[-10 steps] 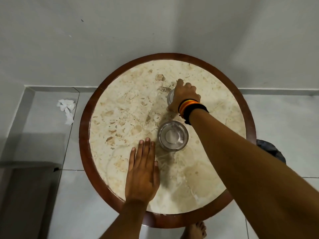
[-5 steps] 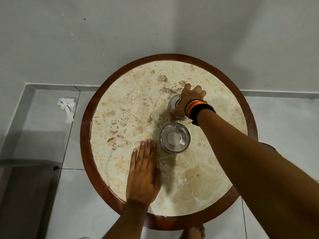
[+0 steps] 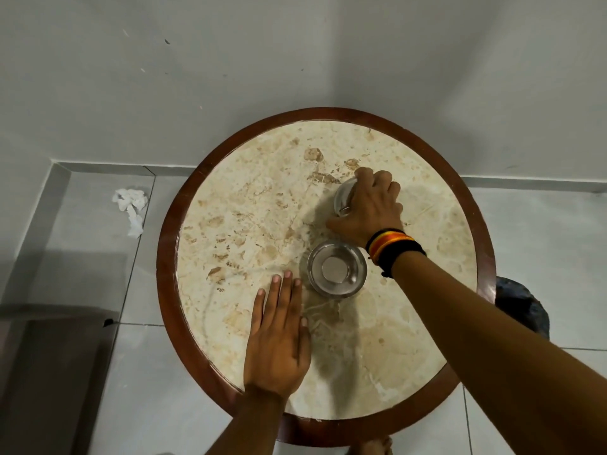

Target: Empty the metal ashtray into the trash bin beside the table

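Note:
A round marble table with a dark wooden rim fills the middle of the head view. My right hand reaches across its far side and is closed over a small shiny metal ashtray. The ashtray looks tilted, and only its left edge shows past my fingers. My left hand lies flat and open on the marble near the front. A dark trash bin peeks out on the floor past the table's right rim, partly hidden by my right forearm.
A round shiny glass-like dish stands at the table's centre, between my two hands. Crumpled white paper lies on the tiled floor at the left. A grey wall rises right behind the table. A bare foot shows below.
My right hand has wrapped further around the ashtray and drawn it slightly nearer and to the right, tipping it. The left hand has stayed flat on the table.

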Demonstrator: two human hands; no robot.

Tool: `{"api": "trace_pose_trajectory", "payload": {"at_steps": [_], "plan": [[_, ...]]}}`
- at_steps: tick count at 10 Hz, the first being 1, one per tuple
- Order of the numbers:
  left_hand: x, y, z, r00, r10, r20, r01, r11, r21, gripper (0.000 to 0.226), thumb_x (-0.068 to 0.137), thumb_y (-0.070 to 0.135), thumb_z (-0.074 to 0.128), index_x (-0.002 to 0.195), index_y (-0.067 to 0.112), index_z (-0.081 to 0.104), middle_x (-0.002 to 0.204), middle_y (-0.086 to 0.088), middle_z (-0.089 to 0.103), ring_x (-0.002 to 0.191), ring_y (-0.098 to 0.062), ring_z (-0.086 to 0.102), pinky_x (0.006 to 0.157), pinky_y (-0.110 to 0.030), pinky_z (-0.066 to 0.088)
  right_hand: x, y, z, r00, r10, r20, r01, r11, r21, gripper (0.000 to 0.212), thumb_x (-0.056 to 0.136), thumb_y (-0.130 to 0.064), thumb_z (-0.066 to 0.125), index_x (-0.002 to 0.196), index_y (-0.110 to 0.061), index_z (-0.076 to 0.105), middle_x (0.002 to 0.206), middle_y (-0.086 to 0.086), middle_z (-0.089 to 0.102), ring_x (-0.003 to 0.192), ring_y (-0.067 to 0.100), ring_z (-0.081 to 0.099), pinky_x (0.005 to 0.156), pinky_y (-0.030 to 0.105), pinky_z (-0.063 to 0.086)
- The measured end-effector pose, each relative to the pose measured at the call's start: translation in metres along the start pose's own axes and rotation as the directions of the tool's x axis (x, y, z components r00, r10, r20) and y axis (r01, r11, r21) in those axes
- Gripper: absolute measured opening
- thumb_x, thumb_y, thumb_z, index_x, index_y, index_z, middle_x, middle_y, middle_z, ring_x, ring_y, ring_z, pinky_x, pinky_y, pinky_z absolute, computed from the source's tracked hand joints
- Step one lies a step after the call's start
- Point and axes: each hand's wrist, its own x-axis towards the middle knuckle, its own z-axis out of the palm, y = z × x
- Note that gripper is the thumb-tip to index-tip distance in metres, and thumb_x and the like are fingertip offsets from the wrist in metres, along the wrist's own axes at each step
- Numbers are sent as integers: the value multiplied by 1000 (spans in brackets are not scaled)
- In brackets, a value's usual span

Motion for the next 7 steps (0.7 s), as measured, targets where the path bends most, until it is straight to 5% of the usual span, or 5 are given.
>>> {"api": "trace_pose_trajectory", "payload": {"at_steps": [1,3,5,6,7], "plan": [[0,1,1,1000,-14,-7,14,1000,-4,64,110,34,29,170,11,26,180,-6,22,169,-24,13,135,-51,16,-24,4,-18,993,-115,-7,115,992,56,103,64,-54,80,148,-19,31,143,10,31,129,34,35,101,53,48],[-2,-1,2,1000,-1,-10,1,1000,27,65,108,35,28,168,9,30,179,-9,25,168,-26,17,133,-53,20,-96,-1,-4,926,-301,228,313,950,-20,109,67,-55,76,154,-17,24,145,8,31,134,30,32,107,47,45],[-2,-3,5,999,8,-32,-6,999,40,63,108,29,33,168,8,30,178,-10,27,167,-26,18,133,-56,24,-103,2,27,931,-311,192,326,944,-52,100,74,-56,69,154,-11,29,147,14,36,136,35,34,111,48,39],[-3,1,5,997,6,-74,-5,1000,12,62,109,28,33,168,7,29,178,-11,25,167,-28,18,134,-54,22,-105,0,25,935,-301,188,311,950,-22,106,77,-65,64,158,-12,20,158,16,26,146,36,23,116,53,32],[-3,2,2,978,-70,-197,59,996,-62,60,110,26,34,167,5,31,177,-15,27,167,-30,20,136,-53,17,-106,-6,16,952,-302,42,304,951,-50,118,77,-79,55,161,-12,7,167,15,5,154,35,7,121,60,18]]}}
